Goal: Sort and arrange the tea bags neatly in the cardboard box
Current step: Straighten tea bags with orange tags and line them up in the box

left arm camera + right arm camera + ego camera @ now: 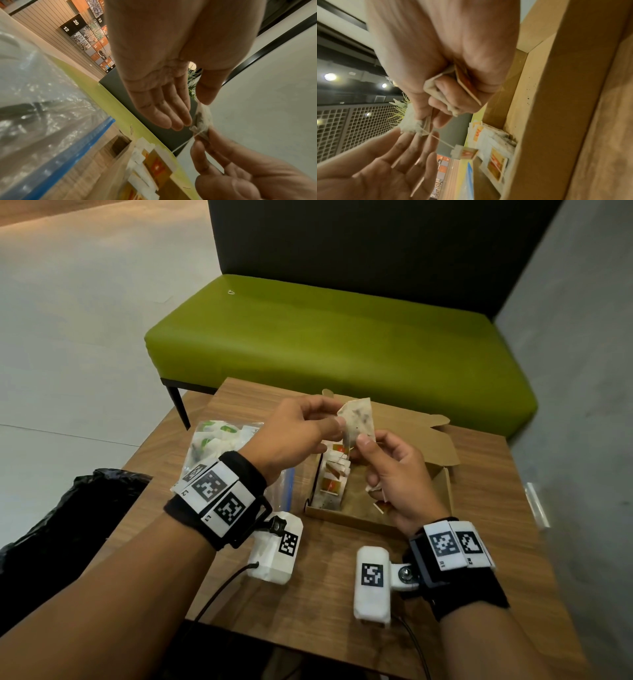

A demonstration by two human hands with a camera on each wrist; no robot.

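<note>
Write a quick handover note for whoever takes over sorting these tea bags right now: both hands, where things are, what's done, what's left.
Left hand: pinches the top of a speckled white paper tea bag, held above the box.
Right hand: pinches its lower corner, with another bag and orange tag tucked in the curled fingers.
Open brown cardboard box: one row of bags stands along its left wall.
Clear plastic zip bag, left of the box, holds more bags.
Left: place the held bags, empty the zip bag.

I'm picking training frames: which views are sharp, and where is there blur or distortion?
Head view: fairly sharp on the tea bag, edges bowed by the wide angle. Left wrist view: plastic bag glary and smeared. Right wrist view: cardboard box wall blurred.
</note>
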